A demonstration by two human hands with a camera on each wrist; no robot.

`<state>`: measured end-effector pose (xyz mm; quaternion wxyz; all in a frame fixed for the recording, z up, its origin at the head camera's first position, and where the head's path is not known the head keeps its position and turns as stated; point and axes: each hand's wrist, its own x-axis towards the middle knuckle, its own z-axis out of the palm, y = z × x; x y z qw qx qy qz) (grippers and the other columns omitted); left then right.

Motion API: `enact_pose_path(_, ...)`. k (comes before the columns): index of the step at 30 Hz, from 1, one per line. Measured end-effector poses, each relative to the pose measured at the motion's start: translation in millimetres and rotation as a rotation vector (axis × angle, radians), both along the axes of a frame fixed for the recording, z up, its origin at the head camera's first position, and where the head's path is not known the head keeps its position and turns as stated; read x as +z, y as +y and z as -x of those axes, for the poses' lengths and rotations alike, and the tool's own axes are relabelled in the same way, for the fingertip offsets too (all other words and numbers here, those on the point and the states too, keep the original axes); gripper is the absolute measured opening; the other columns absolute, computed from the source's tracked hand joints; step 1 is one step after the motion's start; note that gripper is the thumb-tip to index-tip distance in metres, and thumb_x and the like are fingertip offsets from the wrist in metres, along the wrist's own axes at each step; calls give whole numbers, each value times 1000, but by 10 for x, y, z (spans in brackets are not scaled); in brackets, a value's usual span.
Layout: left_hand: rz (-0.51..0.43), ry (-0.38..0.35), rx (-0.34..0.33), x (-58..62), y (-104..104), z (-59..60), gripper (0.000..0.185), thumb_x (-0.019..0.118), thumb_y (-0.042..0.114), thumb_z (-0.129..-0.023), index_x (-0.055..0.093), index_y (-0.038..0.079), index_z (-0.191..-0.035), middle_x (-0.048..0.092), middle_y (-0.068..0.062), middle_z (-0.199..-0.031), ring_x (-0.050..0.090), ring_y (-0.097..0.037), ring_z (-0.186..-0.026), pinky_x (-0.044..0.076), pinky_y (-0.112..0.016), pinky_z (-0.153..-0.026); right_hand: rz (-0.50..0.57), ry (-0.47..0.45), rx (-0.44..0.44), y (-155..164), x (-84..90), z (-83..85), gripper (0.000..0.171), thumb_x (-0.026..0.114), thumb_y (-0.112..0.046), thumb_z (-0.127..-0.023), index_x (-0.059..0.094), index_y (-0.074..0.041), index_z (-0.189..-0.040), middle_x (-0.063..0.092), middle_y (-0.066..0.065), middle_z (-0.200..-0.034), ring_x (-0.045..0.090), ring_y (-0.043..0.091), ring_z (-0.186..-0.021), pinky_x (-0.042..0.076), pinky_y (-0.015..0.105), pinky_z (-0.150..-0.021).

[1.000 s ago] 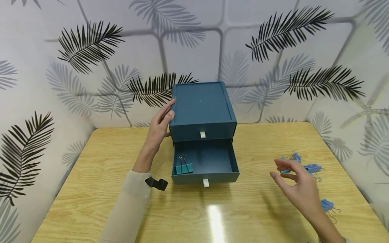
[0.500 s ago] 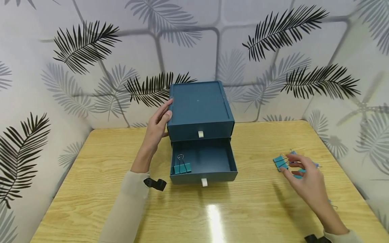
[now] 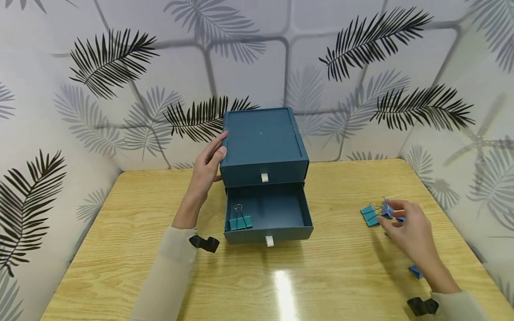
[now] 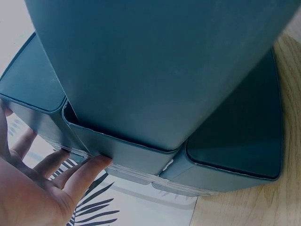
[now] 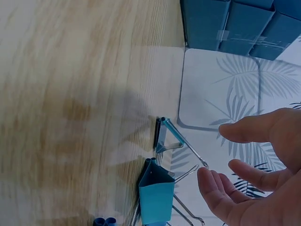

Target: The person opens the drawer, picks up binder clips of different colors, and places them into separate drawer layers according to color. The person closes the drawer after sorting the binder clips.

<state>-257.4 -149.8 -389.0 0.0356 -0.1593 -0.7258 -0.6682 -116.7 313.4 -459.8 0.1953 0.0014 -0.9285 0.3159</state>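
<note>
My left hand [image 3: 205,171] rests against the left side of a dark blue two-drawer box [image 3: 263,138]. Its fingertips touch the wall in the left wrist view. The lower drawer [image 3: 249,236] is pulled out, with a teal binder clip [image 3: 240,223] at its left front. On the right, my right hand [image 3: 411,229] hovers at a cluster of binder clips, thumb and fingers apart. A teal clip [image 3: 370,216] and a blue clip [image 3: 387,211] lie by its fingertips; others are partly hidden behind it. In the right wrist view the index fingertip is right at a clip's wire handle [image 5: 190,149].
Another blue clip [image 3: 416,271] lies near my right wrist. The wooden table [image 3: 132,249] meets a leaf-patterned wall covering [image 3: 253,67] behind the box and at both sides. White pull tabs [image 3: 269,241] stick out from the drawer fronts.
My right hand has moved right onto the clip cluster, its thumb and fingers now by the wire handles. The left hand stays on the box. The view has shifted slightly.
</note>
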Motion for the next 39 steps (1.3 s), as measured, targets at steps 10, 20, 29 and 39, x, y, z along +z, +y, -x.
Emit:
enact_pose_path(10,7,-2,6,9,4,17,50,53,45,-105,47,38,-155,34,3,-164,37,-27,-148,46,-73,-93,-13,-137,15,72,-114,131,56,78,-9,-90,53,13,-135,62,34,-116,70,44,-94,57,28,-62)
enact_pose_path(20,-6,7,-6,19,0,15,49,51,40,-107,47,36,-155,35,3,-164,37,-24,-148,47,-71,-92,5,-290,67,35,-193,265,70,77,-6,-89,38,17,-143,61,35,-117,65,50,-102,55,57,-81)
enact_pose_path(29,-13,34,-26,14,-5,24,50,50,37,-108,44,32,-157,31,2,-165,33,-24,-150,45,-73,-93,-17,-308,60,-2,-216,321,63,81,-16,-89,48,14,-133,66,31,-109,66,45,-97,55,56,-80)
enact_pose_path(39,-1,18,-13,-26,-15,12,51,51,41,-107,45,35,-157,32,3,-165,34,-25,-149,43,-75,-95,-30,-360,70,19,-245,381,48,81,-18,-88,59,13,-119,65,27,-101,64,40,-90,54,53,-75)
